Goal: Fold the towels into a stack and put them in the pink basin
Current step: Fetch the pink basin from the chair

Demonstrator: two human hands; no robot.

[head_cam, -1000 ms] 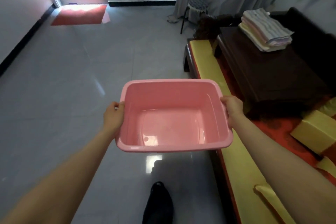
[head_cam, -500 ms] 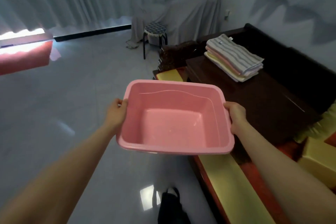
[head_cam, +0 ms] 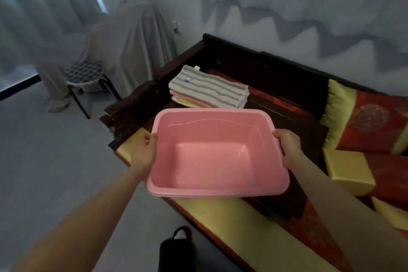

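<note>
Closest to the camera, both bare forearms stretch forward and slightly inward. The left hand (head_cam: 143, 152) clasps the left short side of the pink basin (head_cam: 217, 191), thumb hooked over the rim and fingers hidden beneath. The right hand (head_cam: 289, 148) grips the opposite rim the same way, wrist bent a little. The basin hangs level between them, above the yellow-cushioned bench edge (head_cam: 234, 218) and the near part of a dark low table (head_cam: 309, 132). Just beyond its far rim, the folded towels (head_cam: 209, 91) lie stacked on that table, a grey-striped one on top. Farther off stands a stool (head_cam: 85, 72) beside grey draped cloth (head_cam: 136, 46).
</note>
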